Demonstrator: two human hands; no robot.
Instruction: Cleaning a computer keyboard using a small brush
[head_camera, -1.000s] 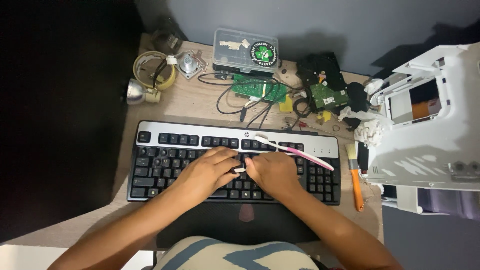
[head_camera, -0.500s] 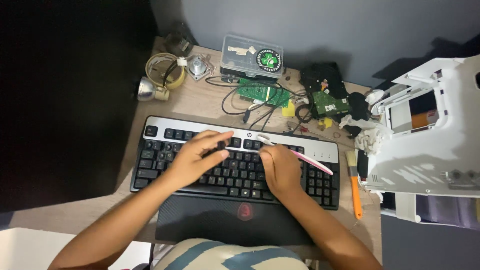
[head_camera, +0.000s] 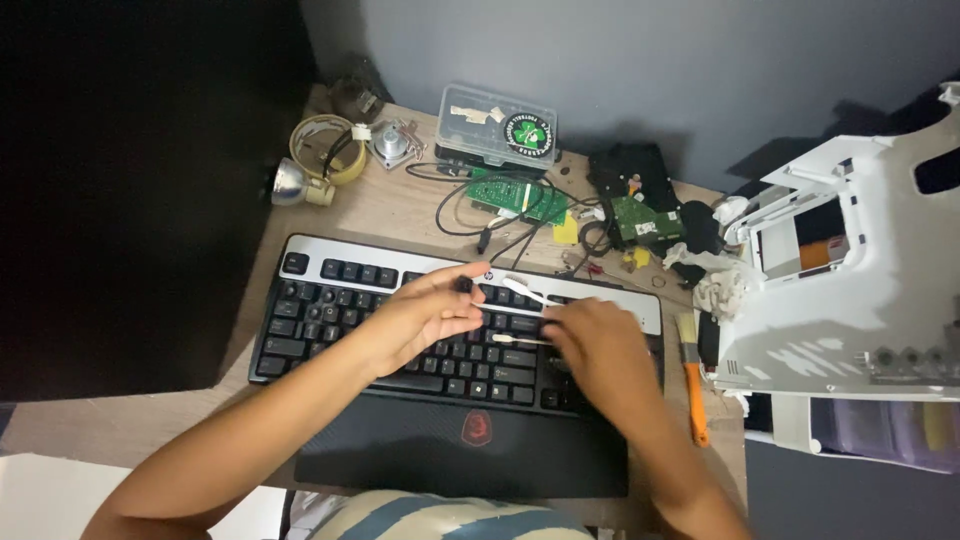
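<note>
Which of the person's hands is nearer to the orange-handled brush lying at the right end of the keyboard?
The right. The right hand rests on the keyboard just left of the orange-handled brush. The left hand is farther left, over the middle keys.

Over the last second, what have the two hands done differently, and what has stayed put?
The left hand lifted off the keys and now pinches a small black keycap. The right hand shifted slightly right, holding a cotton swab. The keyboard and orange-handled brush stayed put.
</note>
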